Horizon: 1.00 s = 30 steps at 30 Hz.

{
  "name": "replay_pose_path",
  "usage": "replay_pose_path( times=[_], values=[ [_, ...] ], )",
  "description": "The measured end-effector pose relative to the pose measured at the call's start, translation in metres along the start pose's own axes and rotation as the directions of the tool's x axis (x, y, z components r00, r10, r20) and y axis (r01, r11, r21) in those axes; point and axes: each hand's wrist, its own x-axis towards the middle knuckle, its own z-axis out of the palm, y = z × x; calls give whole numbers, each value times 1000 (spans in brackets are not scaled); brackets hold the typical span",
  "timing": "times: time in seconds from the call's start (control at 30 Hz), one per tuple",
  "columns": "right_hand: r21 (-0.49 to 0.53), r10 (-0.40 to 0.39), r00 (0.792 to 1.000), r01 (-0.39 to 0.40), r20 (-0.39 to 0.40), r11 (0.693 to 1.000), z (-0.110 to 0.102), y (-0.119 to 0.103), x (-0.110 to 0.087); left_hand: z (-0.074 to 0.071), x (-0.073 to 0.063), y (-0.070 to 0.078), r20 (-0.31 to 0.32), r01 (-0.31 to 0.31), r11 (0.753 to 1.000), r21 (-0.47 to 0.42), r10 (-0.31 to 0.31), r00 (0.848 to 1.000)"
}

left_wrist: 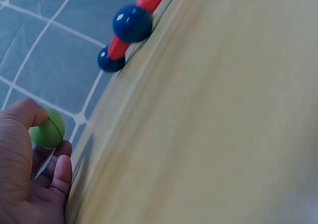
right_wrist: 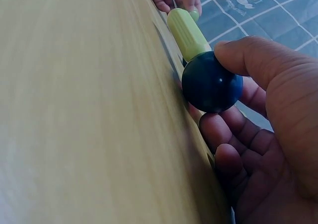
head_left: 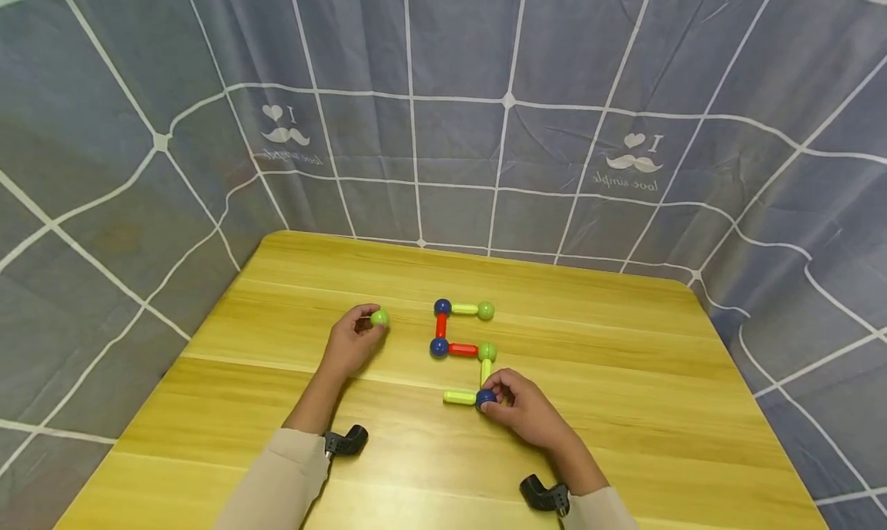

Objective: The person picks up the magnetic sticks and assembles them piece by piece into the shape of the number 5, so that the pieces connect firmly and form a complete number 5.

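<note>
My left hand pinches a green ball between thumb and fingers, left of a chain of balls and rods. In the left wrist view the thumb presses the top of that green ball. My right hand grips a dark blue ball at the chain's near end. From this ball a yellow-green rod points left with its tip free, and another yellow-green rod runs up to a green ball. In the right wrist view thumb and fingers hold the blue ball.
A red rod joins that green ball to a blue ball. Beyond stand a red rod, another blue ball, a yellow-green rod and a green ball. A grey curtain hangs around the wooden table.
</note>
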Motion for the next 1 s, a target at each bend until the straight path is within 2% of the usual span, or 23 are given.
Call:
replay_pose_path(
  times=[0.23,0.53,0.63,0.8,1.0],
  values=[
    [-3,33,999,-33,4,999,1,1,0,15,-27,6,72,-28,1000,14,27,997],
    [-6,25,1000,-25,-3,1000,1,0,1,35,-55,16,126,-79,997,7,78,989],
    [-4,30,1000,-30,-2,1000,1,0,1,38,-63,16,179,-128,991,21,123,976],
    [-6,35,999,-35,9,999,2,1,-2,43,-75,18,290,-227,971,79,195,937],
    [-12,24,1000,-24,-3,1000,1,-1,0,49,-77,20,318,-300,945,134,245,916]
  ],
)
